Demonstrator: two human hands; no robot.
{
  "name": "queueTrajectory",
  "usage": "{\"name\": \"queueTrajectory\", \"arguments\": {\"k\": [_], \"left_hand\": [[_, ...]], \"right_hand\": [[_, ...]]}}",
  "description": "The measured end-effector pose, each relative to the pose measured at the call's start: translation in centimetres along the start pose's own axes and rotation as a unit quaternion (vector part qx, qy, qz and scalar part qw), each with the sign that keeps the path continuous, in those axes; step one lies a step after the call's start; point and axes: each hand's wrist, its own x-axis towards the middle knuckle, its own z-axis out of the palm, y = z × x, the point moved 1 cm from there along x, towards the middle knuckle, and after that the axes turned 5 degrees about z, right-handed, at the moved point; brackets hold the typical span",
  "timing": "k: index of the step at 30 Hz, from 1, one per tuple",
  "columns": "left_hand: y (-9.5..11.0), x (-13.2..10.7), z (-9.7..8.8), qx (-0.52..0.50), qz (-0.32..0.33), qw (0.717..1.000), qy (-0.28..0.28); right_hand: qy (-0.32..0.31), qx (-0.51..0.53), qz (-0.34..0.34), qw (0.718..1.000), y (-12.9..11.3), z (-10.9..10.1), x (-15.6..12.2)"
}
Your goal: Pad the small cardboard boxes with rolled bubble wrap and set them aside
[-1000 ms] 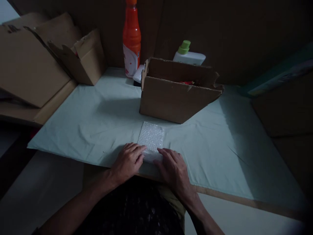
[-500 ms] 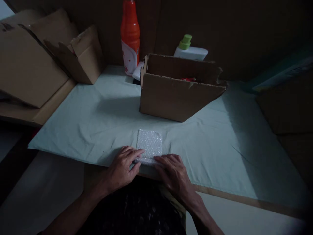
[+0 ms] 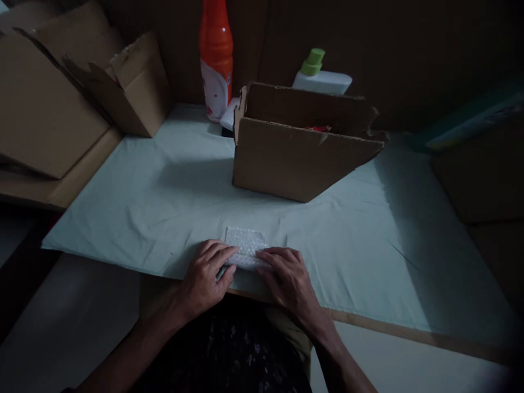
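Note:
A small piece of bubble wrap (image 3: pixel 245 245) lies on the pale green sheet (image 3: pixel 164 196) near the table's front edge, partly rolled or folded toward the far side. My left hand (image 3: pixel 207 275) presses its left end with curled fingers. On the right end my right hand (image 3: pixel 289 281) does the same. Both hands grip the rolled near part. What is inside the wrap, if anything, is hidden.
An open cardboard box (image 3: pixel 295 147) stands just beyond the wrap. Behind it are an orange bottle (image 3: pixel 215 54) and a white bottle with a green cap (image 3: pixel 319 76). Flattened and folded cardboard (image 3: pixel 61 103) fills the left side. More cardboard lies at the right.
The bubble wrap has been rolled up from the near edge, so less of it lies flat. Both hands moved slightly forward with the roll.

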Motion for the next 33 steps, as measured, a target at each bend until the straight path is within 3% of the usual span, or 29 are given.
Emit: {"name": "queueTrajectory", "arguments": {"k": [5, 9, 14, 16, 19, 22, 24, 26, 28, 31, 33], "left_hand": [[-1.1, 1.3, 0.5, 0.056, -0.03, 0.998, 0.001], [-1.9, 2.1, 1.1, 0.119, -0.053, 0.991, 0.029], [-1.2, 0.8, 0.1, -0.002, -0.164, 0.983, 0.088], [-0.5, 0.0, -0.6, -0.111, -0.253, 0.957, 0.087], [0.7, -0.8, -1.1, -0.31, -0.373, 0.873, 0.054], [1.3, -0.7, -0.8, -0.453, -0.41, 0.79, 0.052], [1.2, -0.4, -0.5, -0.482, -0.411, 0.771, 0.06], [1.0, -0.2, -0.1, -0.485, -0.406, 0.772, 0.061], [0.8, 0.0, 0.5, -0.487, -0.4, 0.774, 0.064], [0.8, 0.0, 1.5, -0.502, -0.393, 0.768, 0.068], [1.0, 0.1, 2.0, -0.505, -0.383, 0.772, 0.043]], "right_hand": [[0.038, -0.079, 0.005, 0.996, 0.1, 0.3, 0.2], [-0.006, -0.136, -0.008, 0.991, 0.0, 1.0, 1.0], [0.005, -0.109, 0.008, 0.994, 0.5, 1.4, 2.1], [0.024, -0.082, 0.02, 0.996, 0.5, 1.3, 2.1], [0.038, -0.049, 0.019, 0.998, -0.1, 1.2, 1.7], [0.01, -0.015, -0.005, 1.0, -1.1, 1.0, 1.2], [-0.006, 0.009, -0.012, 1.0, -1.5, 0.7, 0.7], [-0.012, 0.045, 0.024, 0.999, -1.3, 0.1, -0.1], [-0.02, 0.108, 0.103, 0.989, -0.7, -0.5, -0.7], [-0.057, 0.209, 0.226, 0.95, 0.2, -1.1, -1.2], [-0.077, 0.241, 0.264, 0.931, 0.5, -1.2, -1.0]]}}
